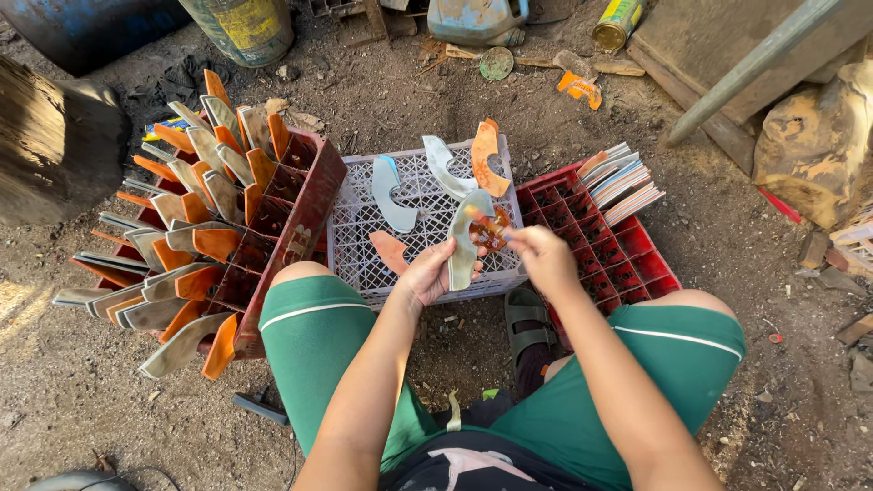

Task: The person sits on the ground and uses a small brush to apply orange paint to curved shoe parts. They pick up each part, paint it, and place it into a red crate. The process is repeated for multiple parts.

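From the head view I see my left hand (426,275) closed around the lower end of a pale curved piece (463,244), a crescent-like cutout held upright over the near edge of the white crate (356,238). My right hand (538,255) has its grip pinched shut on a small orange-brown scrap (492,227) right against the upper part of that curved piece; I cannot tell whether the scrap is stuck to it or merely touching.

On the white crate, turned bottom-up as a surface, lie more curved cutouts: a bluish one (391,193), a pale one (445,165), an orange one (485,156) and a flat orange bit (391,249).

To my left a red crate (305,195) is crammed with grey and orange pieces standing on edge. To my right another red crate (627,250) holds a stack of flat sheets (620,180) at its far corner. Everything sits on bare dirt ground (109,400).
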